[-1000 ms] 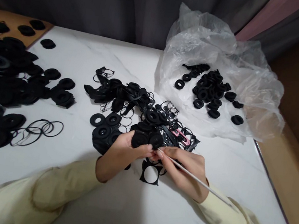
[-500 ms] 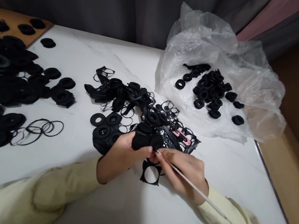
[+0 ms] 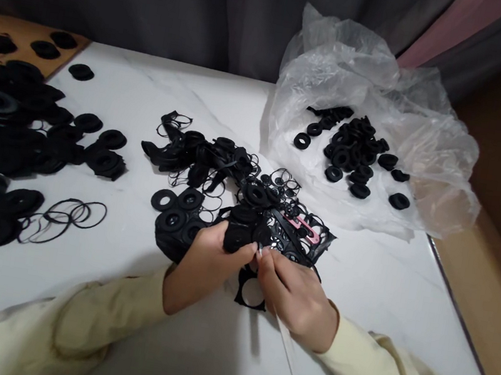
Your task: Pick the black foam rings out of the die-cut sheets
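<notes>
We've got the left hand (image 3: 200, 265) gripping a black rubber piece (image 3: 239, 235) over the white surface (image 3: 188, 342), and the right hand (image 3: 297, 296) pinching a thin pale stick (image 3: 287, 349) — tip close by the left thumb! Beyond, we spot black rings (image 3: 341, 157) on crumpled clear plastic (image 3: 347, 57).
</notes>
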The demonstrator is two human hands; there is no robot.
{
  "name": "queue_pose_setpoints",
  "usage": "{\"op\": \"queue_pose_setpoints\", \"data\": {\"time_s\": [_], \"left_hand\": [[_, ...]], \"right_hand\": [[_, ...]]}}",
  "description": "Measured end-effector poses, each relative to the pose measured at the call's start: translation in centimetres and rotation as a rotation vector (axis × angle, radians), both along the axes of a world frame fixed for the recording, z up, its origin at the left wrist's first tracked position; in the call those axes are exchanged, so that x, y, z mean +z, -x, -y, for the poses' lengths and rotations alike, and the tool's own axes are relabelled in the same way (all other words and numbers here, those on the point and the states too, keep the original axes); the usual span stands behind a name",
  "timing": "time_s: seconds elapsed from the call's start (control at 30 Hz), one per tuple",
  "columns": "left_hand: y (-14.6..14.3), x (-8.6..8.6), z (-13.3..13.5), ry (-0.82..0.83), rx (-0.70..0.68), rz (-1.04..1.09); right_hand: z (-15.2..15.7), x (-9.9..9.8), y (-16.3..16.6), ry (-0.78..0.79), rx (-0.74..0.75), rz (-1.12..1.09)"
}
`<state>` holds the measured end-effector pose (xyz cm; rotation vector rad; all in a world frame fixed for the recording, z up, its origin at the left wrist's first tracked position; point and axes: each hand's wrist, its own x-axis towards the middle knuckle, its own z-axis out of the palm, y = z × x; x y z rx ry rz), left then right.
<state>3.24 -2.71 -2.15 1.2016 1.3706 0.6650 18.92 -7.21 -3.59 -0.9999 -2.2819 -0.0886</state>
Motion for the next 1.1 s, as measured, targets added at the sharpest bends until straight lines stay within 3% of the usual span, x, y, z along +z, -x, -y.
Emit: {"op": "queue_pose_setpoints", "data": {"time_s": [0.37, 0.67, 0.87, 0.97, 1.1], "left_hand": [[0.0, -0.5, -0.1, 0.091, 0.004, 0.111], [0.2, -1.1, 0.4, 0.109, -0.006, 0.287], [0.3, -1.4, 0.4, 0.088, -0.018, 0.303], [0.3, -1.2, 0.4, 0.074, -0.036, 0.277], [0.3, -1.0, 0.3, 0.084, -0.044, 0.266]], "right_hand": [[0.1, 0.0, 0.0, 0.043, -0.096, 0.133], [-0.2, -1.6, -0.9, 0.007, -0.245, 0.014], [-0.6, -0.1, -0.6, 0.2, -0.278, -0.242], [-0.9, 0.5, -0.6, 0.345, -0.186, -0.344], [-0.9, -0.2, -1.1, 0.379, -0.113, -0.359]]}}
